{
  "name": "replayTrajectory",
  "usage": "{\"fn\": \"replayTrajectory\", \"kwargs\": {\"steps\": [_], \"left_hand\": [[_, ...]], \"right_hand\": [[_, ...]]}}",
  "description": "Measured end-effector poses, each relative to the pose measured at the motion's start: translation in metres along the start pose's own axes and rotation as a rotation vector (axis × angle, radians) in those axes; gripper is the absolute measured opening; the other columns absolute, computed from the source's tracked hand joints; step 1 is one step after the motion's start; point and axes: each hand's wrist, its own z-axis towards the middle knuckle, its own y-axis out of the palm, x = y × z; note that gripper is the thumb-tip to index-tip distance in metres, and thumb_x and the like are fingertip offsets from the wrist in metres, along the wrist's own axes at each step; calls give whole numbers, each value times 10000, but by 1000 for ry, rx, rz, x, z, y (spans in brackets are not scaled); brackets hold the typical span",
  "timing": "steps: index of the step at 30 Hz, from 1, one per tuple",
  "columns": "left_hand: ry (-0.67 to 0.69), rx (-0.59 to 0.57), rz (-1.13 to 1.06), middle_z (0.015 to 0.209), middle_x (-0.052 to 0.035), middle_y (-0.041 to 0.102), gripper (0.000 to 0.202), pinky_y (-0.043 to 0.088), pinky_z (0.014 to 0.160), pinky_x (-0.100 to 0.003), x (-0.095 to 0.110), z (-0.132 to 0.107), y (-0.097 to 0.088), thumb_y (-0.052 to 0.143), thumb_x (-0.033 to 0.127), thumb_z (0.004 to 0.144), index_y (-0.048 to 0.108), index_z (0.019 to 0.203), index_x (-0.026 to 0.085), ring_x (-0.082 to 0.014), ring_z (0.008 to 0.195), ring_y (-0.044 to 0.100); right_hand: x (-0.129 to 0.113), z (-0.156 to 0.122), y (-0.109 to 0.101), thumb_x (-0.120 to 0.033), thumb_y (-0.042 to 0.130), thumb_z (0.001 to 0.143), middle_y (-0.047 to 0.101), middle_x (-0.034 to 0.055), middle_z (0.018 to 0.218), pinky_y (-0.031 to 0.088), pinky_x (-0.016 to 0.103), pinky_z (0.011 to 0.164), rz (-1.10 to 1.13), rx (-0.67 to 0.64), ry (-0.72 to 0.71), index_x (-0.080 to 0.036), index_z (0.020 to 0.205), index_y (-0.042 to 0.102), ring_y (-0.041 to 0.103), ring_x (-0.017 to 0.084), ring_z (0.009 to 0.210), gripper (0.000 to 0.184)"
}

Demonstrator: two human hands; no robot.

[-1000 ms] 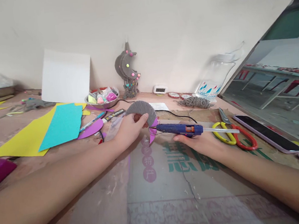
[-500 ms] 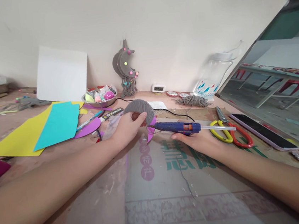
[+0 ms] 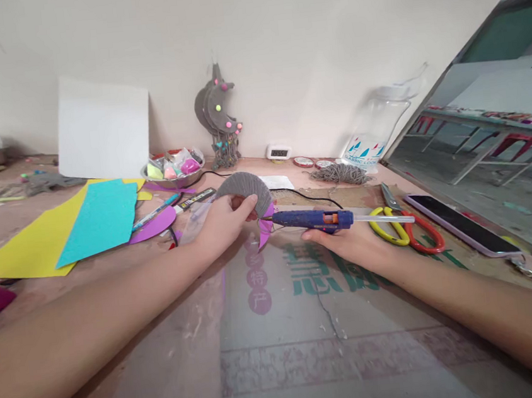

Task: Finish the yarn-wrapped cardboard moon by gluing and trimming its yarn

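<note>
My left hand (image 3: 221, 224) grips a crescent-shaped piece (image 3: 246, 188) wrapped in grey yarn, with its bare purple tip (image 3: 264, 231) pointing down. My right hand (image 3: 347, 246) holds a blue hot glue gun (image 3: 318, 219) lying sideways, a clear glue stick jutting from its back. The gun's nozzle touches the crescent where the grey yarn ends. Both forearms rest on the worktop.
Yellow- and red-handled scissors (image 3: 405, 232) and a phone (image 3: 461, 224) lie to the right. Yellow and teal foam sheets (image 3: 101, 216) and a bowl of small pom-poms (image 3: 172, 169) sit at the left. A finished grey moon ornament (image 3: 216, 112) and a clear jar (image 3: 377, 130) stand by the wall.
Both hands keep their grip. The glue gun nozzle has stayed at the crescent's edge; the view has shifted slightly.
</note>
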Motion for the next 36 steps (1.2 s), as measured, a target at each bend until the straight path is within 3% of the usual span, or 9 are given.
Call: {"fn": "replayTrajectory", "kwargs": {"steps": [14,18,25,36], "left_hand": [[-6,-11,2,714,-44,655,376,438,675,-251,1,0,-1,473,496,798,586,711,148,-156,699,600],[-14,-23,13,725,-57,660,403,444,690,-263,1,1,-1,462,517,792,590,719,142,-169,710,607],[-26,-19,-24,744,-59,668,351,446,713,-266,3,1,0,473,476,797,579,727,149,-169,725,612],[1,-35,-10,699,-47,662,333,445,691,-261,3,1,-1,473,461,803,576,703,160,-163,702,608]], "right_hand": [[9,2,0,-506,598,737,708,4,823,530,328,673,-41,102,10,-235,842,679,653,229,791,302],[7,2,-1,-518,578,750,710,8,851,534,340,675,-13,81,15,-253,900,682,653,240,808,323],[5,3,-3,-549,584,722,710,25,844,534,381,694,-34,109,92,-251,888,686,652,272,828,357],[6,5,-3,-522,564,759,712,3,911,529,339,758,13,125,41,-256,938,663,662,226,843,336]]}}
